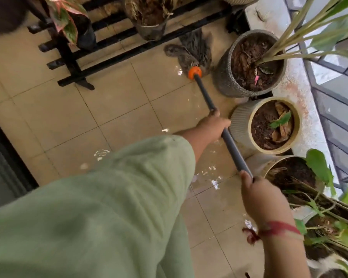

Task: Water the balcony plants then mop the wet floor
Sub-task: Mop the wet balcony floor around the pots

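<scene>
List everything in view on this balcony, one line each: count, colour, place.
mop: one, grey handle and strands, orange collar; head on the floor, top centre
floor tiles: many, beige, throughout
water patches: several, shiny, near the pots
speckled pot: one, grey, upper right
ribbed pot: one, cream, right
pale pot: one, lower right, green leaves
plant stand: one, black, top left
stand pots: at least two, dark, on the stand
ledge: one, whitish, stained, right edge
left hand: grips the handle midway; green sleeve
right hand: grips the handle's near end; red wrist thread
</scene>
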`<state>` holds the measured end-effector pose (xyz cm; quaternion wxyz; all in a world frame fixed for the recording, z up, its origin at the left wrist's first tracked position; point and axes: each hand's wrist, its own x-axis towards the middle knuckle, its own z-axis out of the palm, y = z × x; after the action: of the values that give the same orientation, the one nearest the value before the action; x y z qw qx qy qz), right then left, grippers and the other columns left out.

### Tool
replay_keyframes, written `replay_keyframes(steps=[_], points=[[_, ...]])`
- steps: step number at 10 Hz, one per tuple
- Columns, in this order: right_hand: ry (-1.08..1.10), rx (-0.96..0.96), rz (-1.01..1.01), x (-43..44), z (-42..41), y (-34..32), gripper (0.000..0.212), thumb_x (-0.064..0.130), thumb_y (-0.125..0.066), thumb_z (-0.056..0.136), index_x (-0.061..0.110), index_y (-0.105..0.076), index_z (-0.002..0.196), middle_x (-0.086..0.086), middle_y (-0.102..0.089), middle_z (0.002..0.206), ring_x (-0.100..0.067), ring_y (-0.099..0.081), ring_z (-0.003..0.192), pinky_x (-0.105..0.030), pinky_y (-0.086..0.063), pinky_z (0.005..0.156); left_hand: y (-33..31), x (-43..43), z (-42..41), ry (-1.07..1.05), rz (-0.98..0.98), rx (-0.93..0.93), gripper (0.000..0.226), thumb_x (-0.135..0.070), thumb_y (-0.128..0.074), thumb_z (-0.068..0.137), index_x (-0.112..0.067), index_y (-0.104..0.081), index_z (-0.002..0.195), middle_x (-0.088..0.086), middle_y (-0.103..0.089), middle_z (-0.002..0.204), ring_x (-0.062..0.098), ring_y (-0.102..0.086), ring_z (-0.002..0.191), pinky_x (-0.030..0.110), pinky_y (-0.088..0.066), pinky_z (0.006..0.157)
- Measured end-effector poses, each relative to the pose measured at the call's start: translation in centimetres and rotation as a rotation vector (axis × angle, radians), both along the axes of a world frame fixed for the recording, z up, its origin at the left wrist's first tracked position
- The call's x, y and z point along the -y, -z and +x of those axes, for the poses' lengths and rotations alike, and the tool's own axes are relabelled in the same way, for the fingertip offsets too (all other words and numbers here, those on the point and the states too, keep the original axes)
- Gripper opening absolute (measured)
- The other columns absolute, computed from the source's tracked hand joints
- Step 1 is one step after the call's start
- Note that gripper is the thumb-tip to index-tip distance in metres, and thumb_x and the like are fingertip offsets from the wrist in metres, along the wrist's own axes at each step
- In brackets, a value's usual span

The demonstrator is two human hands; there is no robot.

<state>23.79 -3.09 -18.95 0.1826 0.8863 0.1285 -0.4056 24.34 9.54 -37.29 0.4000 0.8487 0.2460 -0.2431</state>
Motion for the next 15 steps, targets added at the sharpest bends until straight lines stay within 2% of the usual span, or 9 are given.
replay_keyframes(steps=[1,4,5,7,8,9,12,13,15], points=[[0.012,-0.038,-0.009,1.3,-4.7,-1.2,0.051,0.048,-0.021,0.098,0.009,-0.053,0.107,-0.002,-0.045,0.069,-0.022,-0.047,0.068,-0.030,-0.037,0.064,-1.0,1.5,-5.2,0.037,0.013,-0.040,0.034,-0.016,-0.053,0.093,-0.019,-0.050,0.126,0.023,-0.015,0.150,0.039,-0.037,0.130,0.045,-0.043,0.100],[-0.336,-0.044,0.005,-0.5,-18.6,-3.3,0.045,0.050,-0.025,0.096,0.017,-0.056,0.102,-0.001,-0.057,0.079,-0.021,-0.059,0.078,-0.029,-0.044,0.063,-4.1,1.3,-25.1,-0.245,-0.042,-0.111,0.033,-0.022,-0.057,0.090,-0.020,-0.052,0.123,0.021,-0.023,0.145,0.037,-0.043,0.126,0.041,-0.045,0.093],[-0.517,-0.086,0.020,-2.4,-23.2,-4.1,0.043,0.046,-0.028,0.099,0.015,-0.055,0.109,-0.005,-0.064,0.097,-0.022,-0.062,0.089,-0.026,-0.036,0.062,-5.2,1.3,-32.2,-0.429,-0.039,-0.160,0.029,-0.028,-0.053,0.092,-0.020,-0.052,0.120,0.018,-0.029,0.141,0.036,-0.046,0.121,0.040,-0.045,0.091],[-0.833,-0.224,0.058,-4.8,-30.2,-4.0,0.042,0.047,-0.028,0.099,0.016,-0.055,0.111,0.001,-0.058,0.086,-0.016,-0.052,0.073,-0.024,-0.038,0.054,-4.8,3.5,-43.4,-0.930,-0.002,-0.171,0.029,-0.023,-0.054,0.093,-0.016,-0.050,0.122,0.014,-0.041,0.135,0.030,-0.052,0.117,0.022,-0.051,0.076],[-0.958,-0.286,0.080,-4.9,-31.1,-4.3,0.037,0.047,-0.032,0.098,0.020,-0.055,0.108,0.006,-0.054,0.081,-0.013,-0.052,0.070,-0.022,-0.039,0.054,-4.6,6.2,-45.4,-1.082,-0.002,-0.199,0.019,-0.032,-0.058,0.092,-0.018,-0.052,0.103,0.020,-0.031,0.141,0.035,-0.052,0.116,0.034,-0.049,0.089],[-1.039,-0.300,0.031,-5.2,-30.2,-5.3,0.029,0.049,-0.036,0.096,0.025,-0.053,0.091,0.010,-0.047,0.071,-0.013,-0.050,0.070,-0.022,-0.036,0.055,-4.8,9.1,-44.4,-1.280,-0.027,-0.166,0.019,-0.035,-0.058,0.091,-0.019,-0.049,0.090,0.026,-0.029,0.143,0.040,-0.051,0.118,0.035,-0.047,0.093],[-1.165,-0.179,-0.067,-10.0,-22.4,-7.4,0.034,0.051,-0.047,0.091,0.021,-0.059,0.101,0.007,-0.042,0.066,-0.010,-0.047,0.063,-0.021,-0.036,0.054,-6.6,8.9,-33.1,-1.684,-0.166,-0.030,0.018,-0.028,-0.056,0.094,-0.017,-0.044,0.087,0.018,-0.039,0.135,0.023,-0.052,0.094,0.027,-0.041,0.077],[-1.153,-0.129,-0.032,-11.1,-18.2,-7.7,0.035,0.054,-0.048,0.090,0.021,-0.059,0.099,0.005,-0.042,0.065,-0.013,-0.050,0.066,-0.024,-0.044,0.060,-6.8,6.4,-28.0,-1.764,-0.120,0.069,0.022,-0.010,-0.054,0.092,-0.018,-0.045,0.075,0.023,-0.040,0.134,0.020,-0.049,0.088,0.008,-0.039,0.069],[-0.956,-0.061,0.054,-10.3,-6.8,-7.6,0.037,0.058,-0.046,0.087,0.023,-0.059,0.090,0.002,-0.053,0.071,-0.022,-0.058,0.073,-0.033,-0.050,0.067,-3.8,3.8,-16.2,-1.586,-0.095,0.077,0.016,-0.002,-0.052,0.087,-0.009,-0.056,0.100,0.019,-0.048,0.117,0.034,-0.053,0.100,0.034,-0.050,0.083]])
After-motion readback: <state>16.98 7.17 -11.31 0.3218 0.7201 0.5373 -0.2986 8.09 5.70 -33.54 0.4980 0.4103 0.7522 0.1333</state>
